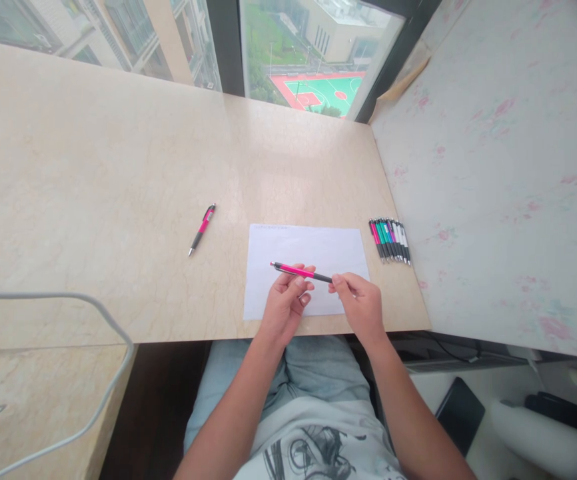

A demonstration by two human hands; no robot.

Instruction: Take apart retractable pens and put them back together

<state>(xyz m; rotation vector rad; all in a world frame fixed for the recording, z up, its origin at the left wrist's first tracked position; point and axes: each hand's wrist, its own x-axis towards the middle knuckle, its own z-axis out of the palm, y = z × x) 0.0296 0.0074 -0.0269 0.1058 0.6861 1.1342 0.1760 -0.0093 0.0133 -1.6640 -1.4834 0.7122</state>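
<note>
Pink click pen (pixel 293 270) held above paper sheet (pixel 313 241), near surface's (pixel 168 293) front edge. Left hand (pixel 284 297) grasping barrel in fingers; right hand (pixel 361 300) pinching dark grip (pixel 324 277) near tip. Handling well: light pinch, 2 hands level, barrel steady.

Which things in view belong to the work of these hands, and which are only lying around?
Seemingly in use:
pink pen in the right hand, left hand at its barrel
white paper beneath
probably the second pink pen, left, and the row of pens, right

Seemingly just lying about:
grey cable
dark flat object, lower right
</note>
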